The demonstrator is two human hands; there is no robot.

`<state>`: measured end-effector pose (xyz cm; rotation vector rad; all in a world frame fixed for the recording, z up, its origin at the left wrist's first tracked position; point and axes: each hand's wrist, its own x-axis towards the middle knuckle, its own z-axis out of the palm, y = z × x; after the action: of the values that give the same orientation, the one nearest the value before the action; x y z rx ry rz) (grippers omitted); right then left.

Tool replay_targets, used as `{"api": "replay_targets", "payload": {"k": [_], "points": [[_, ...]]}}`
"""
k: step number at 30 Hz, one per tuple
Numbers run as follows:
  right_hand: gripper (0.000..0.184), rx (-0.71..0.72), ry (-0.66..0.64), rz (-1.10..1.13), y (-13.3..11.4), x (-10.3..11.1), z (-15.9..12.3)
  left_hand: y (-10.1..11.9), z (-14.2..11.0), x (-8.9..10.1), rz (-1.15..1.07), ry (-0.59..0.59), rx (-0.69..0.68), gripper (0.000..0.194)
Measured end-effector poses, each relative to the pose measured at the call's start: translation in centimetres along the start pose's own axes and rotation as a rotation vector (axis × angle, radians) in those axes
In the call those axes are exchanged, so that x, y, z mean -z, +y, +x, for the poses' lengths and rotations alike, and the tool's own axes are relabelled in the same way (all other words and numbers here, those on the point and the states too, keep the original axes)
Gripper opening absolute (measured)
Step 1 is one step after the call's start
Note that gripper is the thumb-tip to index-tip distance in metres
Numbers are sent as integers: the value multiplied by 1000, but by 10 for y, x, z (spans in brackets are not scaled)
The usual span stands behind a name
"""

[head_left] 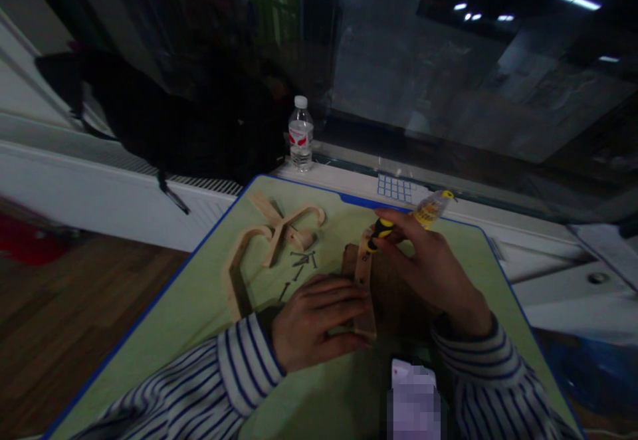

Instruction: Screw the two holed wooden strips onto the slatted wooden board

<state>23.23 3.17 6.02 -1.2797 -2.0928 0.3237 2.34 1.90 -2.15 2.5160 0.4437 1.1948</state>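
Observation:
My right hand (428, 267) is closed round a black-and-yellow screwdriver (383, 228). Its see-through handle end (432, 209), with a yellow cap, sticks out beyond the fingers. The tool's lower end meets a light wooden strip (363, 267) that has dark holes along it. My left hand (319, 324) lies over the strip's lower part, fingers stretched together across it and thumb below. Beneath the strip is a brown block or board (399, 294), partly hidden by my right hand and in shadow. Several loose screws (299, 270) lie left of the strip.
Further left on the green, blue-edged table (164, 360) lie hook-shaped wooden pieces (239, 274) and crossed wooden pieces (282, 227). A phone (413, 393) rests near me. Behind, a water bottle (301, 137) and a black bag (199, 121) stand by the window.

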Motion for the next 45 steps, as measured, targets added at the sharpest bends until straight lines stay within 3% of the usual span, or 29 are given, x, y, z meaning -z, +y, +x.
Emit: {"api": "replay_targets", "payload": {"k": [19, 26, 35, 42, 45], "points": [[34, -7, 75, 45, 6, -6, 0, 1, 1, 1, -7, -4, 8, 39], [39, 22, 12, 32, 2, -2, 0, 1, 1, 0, -1, -2, 2, 38], [35, -33, 88, 63, 7, -6, 0, 1, 1, 0, -10, -8, 7, 39], [47, 4, 15, 65, 1, -3, -2, 4, 6, 5, -19, -7, 6, 36], [39, 26, 24, 17, 1, -2, -1, 6, 7, 7, -22, -15, 21, 34]]}}
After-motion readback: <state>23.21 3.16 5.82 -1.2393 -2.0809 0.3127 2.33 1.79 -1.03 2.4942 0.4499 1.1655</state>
